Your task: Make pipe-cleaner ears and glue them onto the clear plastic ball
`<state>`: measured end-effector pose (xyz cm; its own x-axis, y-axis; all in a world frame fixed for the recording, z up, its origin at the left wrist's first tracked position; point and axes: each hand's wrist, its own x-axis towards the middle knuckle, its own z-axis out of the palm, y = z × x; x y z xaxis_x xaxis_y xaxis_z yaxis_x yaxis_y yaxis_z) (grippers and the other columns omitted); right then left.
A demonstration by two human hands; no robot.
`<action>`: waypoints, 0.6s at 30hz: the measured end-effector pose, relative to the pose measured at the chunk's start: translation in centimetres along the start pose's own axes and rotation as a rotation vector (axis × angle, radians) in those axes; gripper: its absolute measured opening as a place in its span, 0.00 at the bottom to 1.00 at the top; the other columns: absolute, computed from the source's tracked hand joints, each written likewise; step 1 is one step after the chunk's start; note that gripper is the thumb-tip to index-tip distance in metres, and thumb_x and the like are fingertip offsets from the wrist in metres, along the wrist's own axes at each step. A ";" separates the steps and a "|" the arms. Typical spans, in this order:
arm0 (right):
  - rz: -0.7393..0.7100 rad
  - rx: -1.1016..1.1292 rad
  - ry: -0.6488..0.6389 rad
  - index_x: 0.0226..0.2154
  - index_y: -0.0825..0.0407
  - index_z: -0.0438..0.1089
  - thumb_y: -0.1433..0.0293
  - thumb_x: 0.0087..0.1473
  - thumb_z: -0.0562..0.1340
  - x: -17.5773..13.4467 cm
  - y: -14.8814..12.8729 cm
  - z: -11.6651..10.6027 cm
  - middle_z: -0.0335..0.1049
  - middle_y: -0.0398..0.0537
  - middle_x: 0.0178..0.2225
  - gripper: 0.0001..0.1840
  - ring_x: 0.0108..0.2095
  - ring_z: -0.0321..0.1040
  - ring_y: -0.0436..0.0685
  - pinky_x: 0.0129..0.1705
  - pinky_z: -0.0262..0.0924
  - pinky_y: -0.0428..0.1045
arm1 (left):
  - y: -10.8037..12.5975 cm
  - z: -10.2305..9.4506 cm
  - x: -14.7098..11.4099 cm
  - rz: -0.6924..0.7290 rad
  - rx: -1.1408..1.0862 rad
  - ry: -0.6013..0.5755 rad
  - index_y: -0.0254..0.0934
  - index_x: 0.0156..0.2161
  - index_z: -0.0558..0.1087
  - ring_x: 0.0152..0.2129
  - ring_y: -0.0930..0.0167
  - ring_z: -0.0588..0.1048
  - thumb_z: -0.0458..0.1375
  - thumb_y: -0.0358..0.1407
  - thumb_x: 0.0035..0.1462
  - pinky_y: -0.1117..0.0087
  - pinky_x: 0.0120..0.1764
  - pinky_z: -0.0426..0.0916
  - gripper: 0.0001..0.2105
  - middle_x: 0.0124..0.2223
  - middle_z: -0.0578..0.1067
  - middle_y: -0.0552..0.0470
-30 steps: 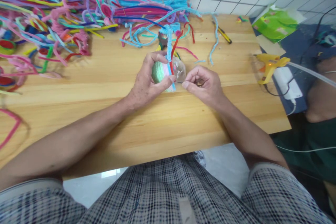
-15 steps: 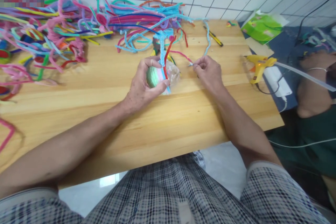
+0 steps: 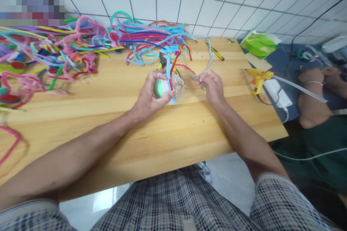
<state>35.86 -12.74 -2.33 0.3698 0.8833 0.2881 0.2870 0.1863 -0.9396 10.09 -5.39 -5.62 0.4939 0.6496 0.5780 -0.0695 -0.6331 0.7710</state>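
My left hand (image 3: 151, 92) grips a round piece wrapped in pastel green and lilac strands (image 3: 159, 88), thumb in front and fingers over the top. A fuzzy light blue strip (image 3: 168, 65) and a red pipe cleaner (image 3: 175, 63) rise from its right side. A clear, crumpled-looking bundle (image 3: 178, 86) lies just right of it. My right hand (image 3: 213, 86) is closed in a pinch to the right, apart from the round piece. A light blue pipe cleaner (image 3: 210, 54) runs down to its fingers, and a short pale blue tip shows at the fingertips. Yellow-and-black handled pliers (image 3: 162, 61) lie partly hidden behind my left hand.
Many coloured pipe cleaners (image 3: 146, 38) are heaped along the tiled wall. A yellow utility knife (image 3: 217, 52), a green packet (image 3: 258, 43) and a yellow glue gun (image 3: 258, 77) beside a white power strip (image 3: 278, 92) lie at right. Another person's arm (image 3: 311, 97) rests beyond.
The view has tilted, so the tabletop sits lower in the picture. My right hand has turned slightly and its fingers have shifted. My left hand keeps its hold on the round piece.
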 end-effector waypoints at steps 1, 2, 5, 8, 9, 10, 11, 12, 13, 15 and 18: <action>-0.008 0.008 -0.027 0.29 0.44 0.70 0.46 0.65 0.66 -0.5 -0.2 0.4 0.75 0.42 0.31 0.23 0.38 0.74 0.57 0.50 0.73 0.56 | 0.1 0.0 0.0 -0.006 -0.008 -0.003 0.48 0.58 0.68 0.67 0.56 0.76 0.68 0.62 0.67 0.47 0.70 0.72 0.28 0.66 0.76 0.41; -0.012 0.017 -0.062 0.33 0.44 0.73 0.43 0.63 0.69 -0.9 -0.3 0.8 0.79 0.43 0.36 0.23 0.42 0.77 0.59 0.54 0.74 0.57 | 0.1 -0.1 0.0 -0.012 -0.017 -0.005 0.48 0.58 0.68 0.67 0.56 0.76 0.67 0.62 0.68 0.47 0.70 0.72 0.27 0.67 0.76 0.41; 0.010 0.030 -0.237 0.51 0.41 0.77 0.35 0.56 0.73 -1.9 -0.4 1.6 0.83 0.47 0.56 0.34 0.60 0.79 0.65 0.67 0.72 0.62 | 0.0 -0.2 -0.1 -0.031 -0.050 -0.008 0.50 0.59 0.69 0.69 0.56 0.76 0.63 0.60 0.73 0.47 0.70 0.73 0.22 0.68 0.76 0.42; 0.006 -0.051 -0.405 0.67 0.39 0.70 0.34 0.51 0.77 -2.5 -0.2 1.9 0.73 0.53 0.72 0.50 0.73 0.71 0.73 0.76 0.66 0.69 | -0.3 -0.2 -0.1 -0.005 -0.065 -0.007 0.50 0.60 0.69 0.67 0.57 0.77 0.62 0.59 0.74 0.47 0.68 0.75 0.21 0.69 0.76 0.43; -0.012 -0.090 -0.432 0.70 0.40 0.67 0.35 0.51 0.77 -2.6 -0.1 2.0 0.70 0.54 0.75 0.53 0.75 0.68 0.74 0.78 0.64 0.70 | -0.4 -0.2 -0.1 0.015 -0.059 -0.008 0.50 0.61 0.68 0.67 0.56 0.78 0.64 0.59 0.73 0.47 0.67 0.75 0.22 0.69 0.76 0.42; -0.033 -0.128 -0.445 0.72 0.40 0.65 0.36 0.51 0.78 -2.6 0.0 1.9 0.67 0.55 0.77 0.56 0.76 0.66 0.75 0.79 0.63 0.70 | -0.5 -0.1 -0.1 0.033 -0.048 -0.010 0.49 0.61 0.68 0.67 0.55 0.78 0.65 0.59 0.72 0.47 0.68 0.75 0.24 0.69 0.75 0.41; -0.056 -0.162 -0.450 0.74 0.41 0.63 0.37 0.52 0.78 -2.7 0.1 1.9 0.65 0.56 0.78 0.57 0.77 0.65 0.76 0.80 0.62 0.70 | -0.5 -0.1 -0.1 0.046 -0.034 -0.011 0.49 0.62 0.68 0.68 0.55 0.77 0.67 0.59 0.70 0.47 0.68 0.75 0.26 0.70 0.75 0.41; -0.082 -0.193 -0.449 0.76 0.41 0.62 0.38 0.52 0.78 -2.8 0.2 1.9 0.65 0.57 0.78 0.58 0.77 0.65 0.77 0.80 0.62 0.70 | -0.5 0.0 -0.1 0.054 -0.018 -0.012 0.49 0.62 0.67 0.68 0.54 0.76 0.68 0.60 0.69 0.47 0.69 0.74 0.28 0.70 0.75 0.40; -0.112 -0.223 -0.443 0.77 0.41 0.61 0.39 0.53 0.79 -2.9 0.3 1.9 0.66 0.58 0.78 0.59 0.77 0.66 0.77 0.79 0.63 0.70 | -0.5 0.0 -0.2 0.057 -0.005 -0.012 0.48 0.62 0.67 0.69 0.54 0.76 0.68 0.61 0.68 0.47 0.70 0.73 0.29 0.70 0.74 0.40; -0.171 -0.274 -0.427 0.77 0.42 0.60 0.41 0.53 0.79 -3.1 0.4 2.0 0.68 0.58 0.76 0.59 0.75 0.68 0.78 0.77 0.65 0.72 | -0.5 0.1 -0.3 0.056 0.009 -0.015 0.48 0.62 0.66 0.70 0.55 0.75 0.68 0.61 0.68 0.47 0.70 0.73 0.29 0.70 0.74 0.40; -0.244 -0.342 -0.390 0.77 0.43 0.60 0.44 0.54 0.79 -3.3 0.4 2.1 0.70 0.59 0.75 0.57 0.74 0.69 0.79 0.76 0.66 0.75 | -0.6 0.2 -0.5 0.085 0.023 -0.023 0.48 0.65 0.63 0.71 0.53 0.73 0.66 0.62 0.69 0.45 0.71 0.71 0.31 0.72 0.71 0.38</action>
<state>32.91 -14.73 -4.04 -0.0779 0.9377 0.3387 0.6168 0.3122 -0.7225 10.05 -5.37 -6.38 0.5071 0.5834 0.6344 -0.0921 -0.6952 0.7129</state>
